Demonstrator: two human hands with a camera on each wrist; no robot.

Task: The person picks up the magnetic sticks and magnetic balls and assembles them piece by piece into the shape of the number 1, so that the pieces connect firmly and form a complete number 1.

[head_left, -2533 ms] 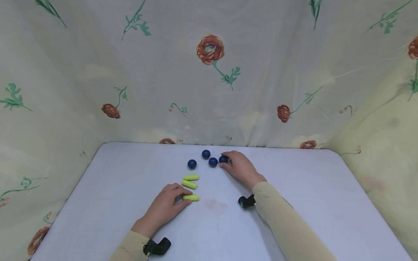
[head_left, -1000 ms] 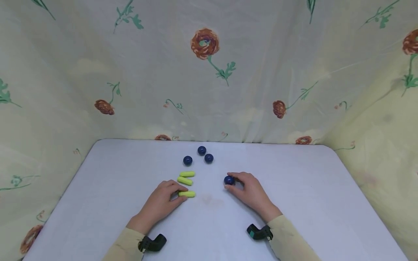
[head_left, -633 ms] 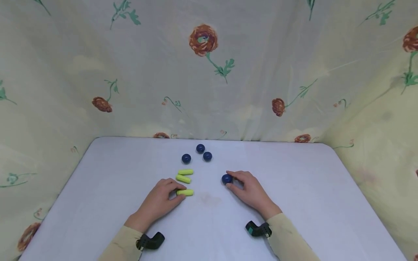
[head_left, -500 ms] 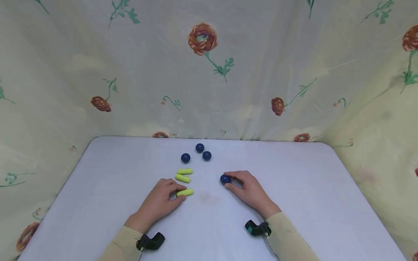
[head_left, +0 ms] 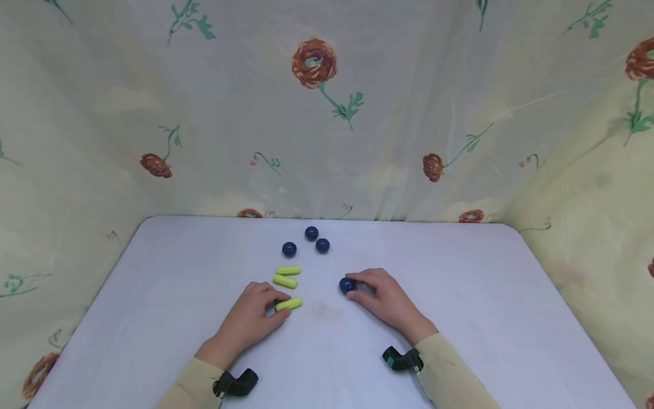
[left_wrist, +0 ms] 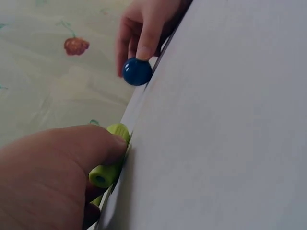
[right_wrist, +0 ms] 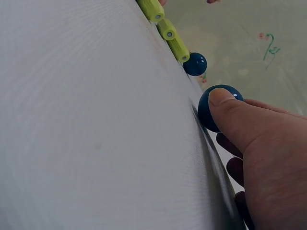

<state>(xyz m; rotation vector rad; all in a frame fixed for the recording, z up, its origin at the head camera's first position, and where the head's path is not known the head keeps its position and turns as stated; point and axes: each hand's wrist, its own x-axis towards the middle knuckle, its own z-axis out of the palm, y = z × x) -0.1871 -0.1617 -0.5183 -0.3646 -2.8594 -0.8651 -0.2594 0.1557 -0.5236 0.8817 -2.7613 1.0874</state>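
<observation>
While, in the head view, the left hand (head_left: 249,318) pinches a newly tilted lime-yellow cylinder (head_left: 293,303), the right hand (head_left: 385,298) has drawn its pinched glossy navy ball (head_left: 346,286) nearer, away from three far balls (head_left: 311,233); two cylinders (head_left: 288,270) lie just beyond the left hand. In the left-wrist view, cylinder and ball stand apart; in the right-wrist view, the right hand partly covers the ball.
</observation>
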